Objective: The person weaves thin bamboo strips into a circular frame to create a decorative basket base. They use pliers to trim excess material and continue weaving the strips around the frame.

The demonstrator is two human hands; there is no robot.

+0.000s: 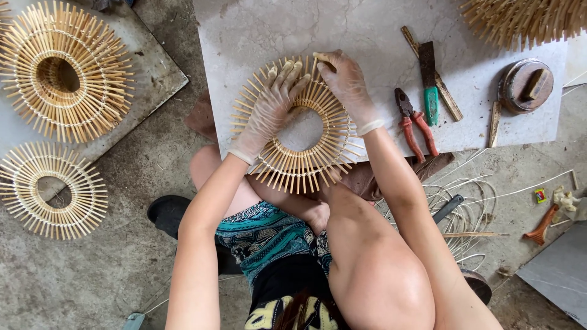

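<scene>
Left hand (269, 110), gloved, lies flat with fingers spread on the bamboo ring (298, 125). The ring sits at the near edge of the stone slab (367, 30). Right hand (345, 88) pinches a stick (324, 59) at its top rim. My worry: overhang, so a hard press could tip it off. Pliers (414, 122) and knife (429, 82) further right; rough concrete floor (92, 275).

- Our left hand (269, 110), gloved, lies flat, fingers spread, on the bamboo ring (299, 171).
- Our right hand (347, 88), gloved, curls over the ring's far edge, forearm bare.
</scene>
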